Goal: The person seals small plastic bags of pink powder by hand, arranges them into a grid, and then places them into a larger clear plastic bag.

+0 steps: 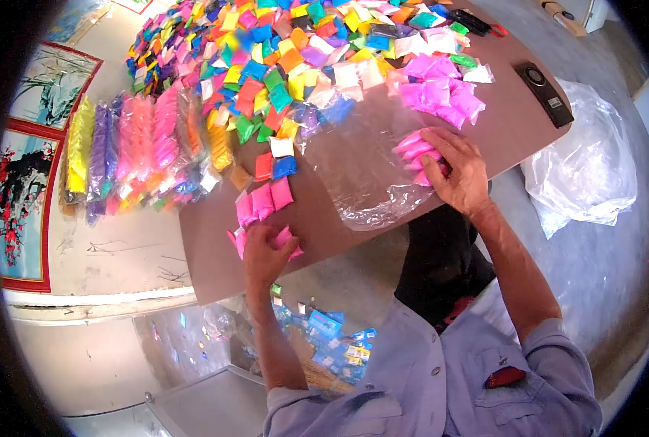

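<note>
Near the table's left front edge, my left hand [264,256] is closed over small pink packets [287,242], which stick out on both sides of its fingers. Just behind it lies a short row of more pink packets [263,202]. My right hand [459,171] has its fingers wrapped round a stack of bright pink packets [414,149]. That stack sits at the right side of a clear plastic bag [372,200] lying flat between my hands. Whether the stack is inside the bag I cannot tell. Behind my right hand is a pile of pinkish-purple packets [441,100].
A big heap of multicoloured packets [288,54] covers the back of the brown table [310,229]. Filled clear bags [146,135] stand at the left. A black device [543,95] lies near the right edge. A large plastic sack [583,156] is on the floor.
</note>
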A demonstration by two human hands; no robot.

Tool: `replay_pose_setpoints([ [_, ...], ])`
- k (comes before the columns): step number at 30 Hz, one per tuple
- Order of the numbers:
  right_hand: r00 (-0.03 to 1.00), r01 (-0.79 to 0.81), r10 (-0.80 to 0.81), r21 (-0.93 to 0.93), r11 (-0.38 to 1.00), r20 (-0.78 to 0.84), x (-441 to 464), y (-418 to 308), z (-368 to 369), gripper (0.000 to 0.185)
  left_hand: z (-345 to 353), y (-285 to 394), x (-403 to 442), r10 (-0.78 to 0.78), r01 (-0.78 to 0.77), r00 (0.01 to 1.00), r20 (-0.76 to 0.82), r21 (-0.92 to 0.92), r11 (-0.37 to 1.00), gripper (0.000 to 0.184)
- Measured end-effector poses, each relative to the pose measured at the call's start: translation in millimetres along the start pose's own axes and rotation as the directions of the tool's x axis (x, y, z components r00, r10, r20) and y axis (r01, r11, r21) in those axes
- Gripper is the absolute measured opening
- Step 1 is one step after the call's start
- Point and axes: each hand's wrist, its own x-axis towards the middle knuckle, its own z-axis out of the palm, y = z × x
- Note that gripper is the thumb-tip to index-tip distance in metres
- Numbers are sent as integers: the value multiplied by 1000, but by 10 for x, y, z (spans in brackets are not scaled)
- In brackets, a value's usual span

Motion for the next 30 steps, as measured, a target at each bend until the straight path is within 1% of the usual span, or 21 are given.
replay_pose_setpoints([
  [1,1000,-1,1,-2,1000,0,2,-9,3,39,-5,11,-2,2,-2,1000,2,-1,1000,46],
  [3,1000,-8,8,10,1000,-12,2,-31,-9,39,-34,86,4,-171,179,984,56,-198,964,42],
  [4,1000,-10,10,0,1000,-12,0,-19,-3,39,-73,216,28,-166,176,984,62,-205,963,42],
  [5,1000,-2,2,4,1000,-14,-7,3,18,39,-110,370,68,-166,177,984,62,-403,898,38],
  [6,1000,7,-6,9,1000,-16,-8,15,22,40,-124,513,115,-168,173,984,63,-583,794,35],
  [7,1000,6,-6,0,1000,-13,-5,5,12,40,-112,618,174,-165,173,984,68,-589,790,35],
  [9,1000,-8,8,5,1000,0,5,-24,-6,40,-43,812,347,-119,132,991,66,-670,730,29],
  [11,1000,-4,4,3,1000,-3,-2,-2,3,41,191,1041,563,-85,103,995,60,-684,722,32],
  [13,1000,-3,3,0,1000,-7,-4,-1,-6,41,477,1263,779,-5,76,995,101,-707,703,35],
  [14,1000,-8,8,3,1000,3,0,-9,-12,41,619,1341,869,2,73,995,104,-711,699,35],
  [16,1000,-17,17,-6,1000,11,8,-16,-29,41,861,1519,1017,-12,85,995,95,-821,565,37],
  [17,999,-29,29,-2,1000,23,8,-22,-34,42,957,1623,1065,-7,87,995,100,-823,561,37],
  [19,999,-40,40,-1,999,37,18,-25,-33,42,1069,1827,1120,-18,63,998,61,-884,463,33],
  [20,999,-30,30,-6,1000,33,19,-25,-28,43,1087,1887,1122,-17,65,998,64,-886,460,33],
  [22,999,-21,22,-17,1000,30,20,-27,-27,43,1130,1962,1144,89,74,988,129,-886,458,33],
  [23,999,-25,26,-11,1000,37,22,-33,-37,43,1151,1944,1166,93,76,987,132,-887,455,33],
  [25,998,-34,35,-12,999,43,39,-33,-52,43,1158,1862,1206,313,-98,941,126,-786,610,34],
  [26,999,-31,32,-4,999,42,42,-36,-51,43,1163,1816,1215,316,-95,940,131,-788,608,34],
  [28,998,-32,32,4,999,45,41,-37,-50,43,1098,1795,1216,342,-135,926,163,-700,701,33],
  [29,998,-27,27,-1,1000,50,46,-37,-52,43,1099,1790,1228,340,-131,926,166,-702,700,33],
  [30,998,-21,21,-6,1000,54,52,-36,-51,43,1100,1794,1249,381,-225,918,107,-651,725,31],
])
